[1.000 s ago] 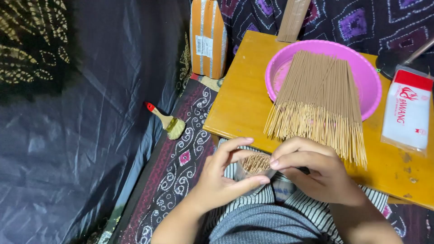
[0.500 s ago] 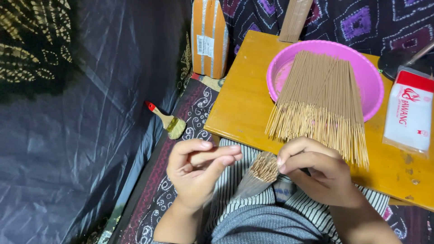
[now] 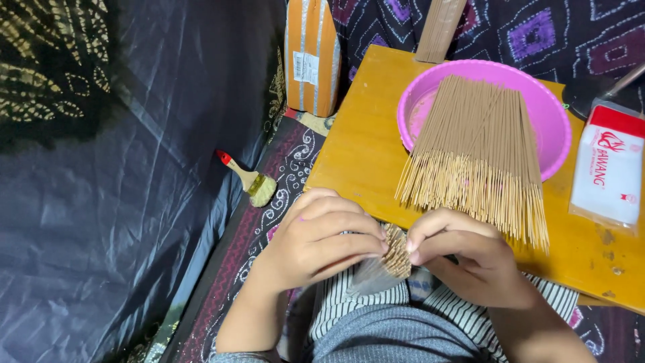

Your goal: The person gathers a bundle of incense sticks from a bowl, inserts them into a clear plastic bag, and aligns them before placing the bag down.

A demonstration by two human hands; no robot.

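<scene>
Over our lap, our left hand (image 3: 316, 242) and right hand (image 3: 470, 259) pinch a small stick bundle (image 3: 395, 252) between pressed fingertips, squaring its ends, beside the fanned sticks (image 3: 480, 158) on the board (image 3: 363, 144).

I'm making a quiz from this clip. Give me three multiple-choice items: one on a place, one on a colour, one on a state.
1. Where do the tips of the large fan of sticks rest?
A. in the basin
B. on the floor
C. in the box

2. What colour is the basin?
A. green
B. pink
C. white

3. How is the small bundle of sticks held?
A. lying loose on the board
B. by one hand only
C. between both hands

Answers: 1 A, the sticks lie over the basin's rim; 2 B, its rim is pink; 3 C, left hand and right hand both touch it.
</scene>
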